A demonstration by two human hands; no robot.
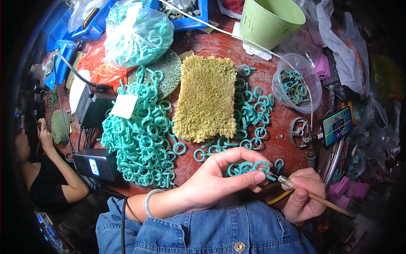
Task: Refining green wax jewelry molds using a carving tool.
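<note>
My left hand (226, 180) cradles several teal toothed rings with short stems (242, 169) between its thumb and fingers. My right hand (305, 197) grips a thin tool (321, 200) with a wooden handle, a metal collar and a fine tip, which reaches to the rings in my left hand; whether it touches one is too small to tell. A large pile of similar teal pieces (131, 144) lies to the left, more (253, 108) lie to the right, and between them sits a yellowish fuzzy pad (205, 95).
Behind are a bagged bundle (139, 38), blue bins (186, 21), a green bucket (268, 23) and a tub (296, 101). A phone (336, 126) stands right; black boxes (94, 163) and cables are left. A co-worker's arm (65, 173) is at far left.
</note>
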